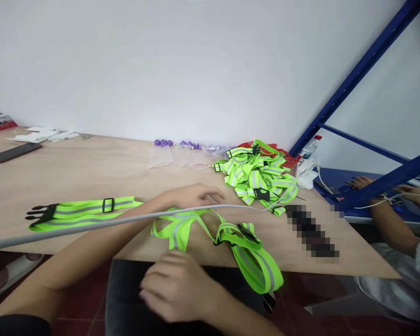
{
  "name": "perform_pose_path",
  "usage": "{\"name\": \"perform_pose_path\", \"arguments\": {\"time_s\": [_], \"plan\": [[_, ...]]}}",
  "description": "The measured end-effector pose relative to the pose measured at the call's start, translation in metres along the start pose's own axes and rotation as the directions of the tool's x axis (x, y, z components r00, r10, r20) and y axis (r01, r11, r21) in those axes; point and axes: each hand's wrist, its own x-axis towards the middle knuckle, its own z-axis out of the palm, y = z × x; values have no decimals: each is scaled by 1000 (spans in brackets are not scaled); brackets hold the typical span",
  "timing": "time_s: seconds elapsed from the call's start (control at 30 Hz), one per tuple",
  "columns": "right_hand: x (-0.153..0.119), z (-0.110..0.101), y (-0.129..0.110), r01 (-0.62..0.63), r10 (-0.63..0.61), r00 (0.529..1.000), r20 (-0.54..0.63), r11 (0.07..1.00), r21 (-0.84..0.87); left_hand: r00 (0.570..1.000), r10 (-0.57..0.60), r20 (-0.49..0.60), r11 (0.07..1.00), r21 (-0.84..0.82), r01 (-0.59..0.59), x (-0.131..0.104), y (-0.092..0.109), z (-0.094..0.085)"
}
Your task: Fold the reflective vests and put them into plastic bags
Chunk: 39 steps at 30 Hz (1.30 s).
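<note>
My left hand [199, 195] lies low over the table, fingers loosely stretched towards a heap of neon-green reflective belts [254, 175]; nothing shows in it. Below it, at the table's front edge, my right hand [178, 284] has its fingers curled round the end of a green reflective belt [178, 233] with a grey stripe. The fingertips are hidden. This belt spreads rightwards into loops, and one loop [262, 268] hangs over the edge. Left of my left forearm, another stretch of green strap [87, 212] lies flat, with a black slider [108, 205] and a black buckle prong piece [42, 213].
A white cable [126, 219] crosses in front of my left forearm. Clear plastic bags [180, 156] and purple rolls [163, 143] lie by the wall. A dark phone-like slab [14, 152] lies left. A blue metal frame [360, 74] and another person's arm [392, 224] are right.
</note>
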Motion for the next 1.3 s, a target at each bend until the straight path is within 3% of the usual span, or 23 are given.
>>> {"name": "perform_pose_path", "arguments": {"time_s": [0.07, 0.13, 0.23, 0.3, 0.4, 0.47, 0.53, 0.63, 0.7, 0.8, 0.87, 0.97, 1.03, 1.1, 1.2, 1.27, 1.3], "plan": [[-17, -36, 23, -105, 103, 994, -34, 992, -75, 978, -171, -118, 951, 239, 195, -22, -7, -20], [-26, -71, 51, -265, 258, 964, -61, 948, -175, 936, -317, -150, 865, 358, 351, -40, -16, -35], [-25, -104, 93, -486, 524, 851, 42, 815, -315, 889, -450, -87, 808, 385, 447, -57, -30, -42], [-17, -111, 114, -553, 622, 770, 142, 761, -338, 865, -501, -41, 790, 386, 476, -62, -37, -39], [-8, -108, 130, -600, 671, 656, 347, 742, -300, 849, -527, -25, 773, 400, 492, -65, -41, -30], [-5, -105, 134, -608, 662, 615, 429, 744, -276, 853, -518, -58, 765, 415, 493, -65, -40, -26], [-4, -107, 137, -620, 675, 619, 401, 734, -279, 873, -468, -137, 768, 427, 478, -65, -36, -28], [-4, -119, 144, -652, 705, 673, 223, 708, -272, 882, -324, -343, 778, 434, 455, -65, -28, -41], [-4, -131, 151, -689, 714, 696, 74, 694, -211, 841, -237, -485, 779, 423, 463, -65, -24, -52], [-7, -152, 159, -740, 739, 671, -57, 672, 4, 748, -160, -645, 796, 364, 484, -67, -19, -65], [-11, -164, 160, -744, 760, 648, -42, 644, 181, 689, -133, -712, 820, 311, 480, -69, -17, -69], [-17, -176, 156, -727, 765, 640, 76, 571, 381, 635, -136, -761, 864, 222, 452, -72, -15, -70], [-18, -180, 152, -737, 754, 633, 175, 518, 434, 641, -170, -749, 896, 154, 417, -73, -12, -68], [-16, -182, 148, -771, 732, 620, 283, 501, 393, 690, -211, -693, 926, 84, 368, -70, -8, -64], [-8, -181, 144, -801, 688, 594, 416, 553, 228, 776, -246, -580, 954, -4, 299, -62, -2, -59], [-2, -177, 143, -802, 671, 581, 461, 570, 181, 804, -251, -540, 962, -44, 271, -57, 4, -57], [1, -175, 143, -793, 659, 597, 457, 573, 209, 808, -248, -535, 964, -57, 258, -56, 7, -58]]}}
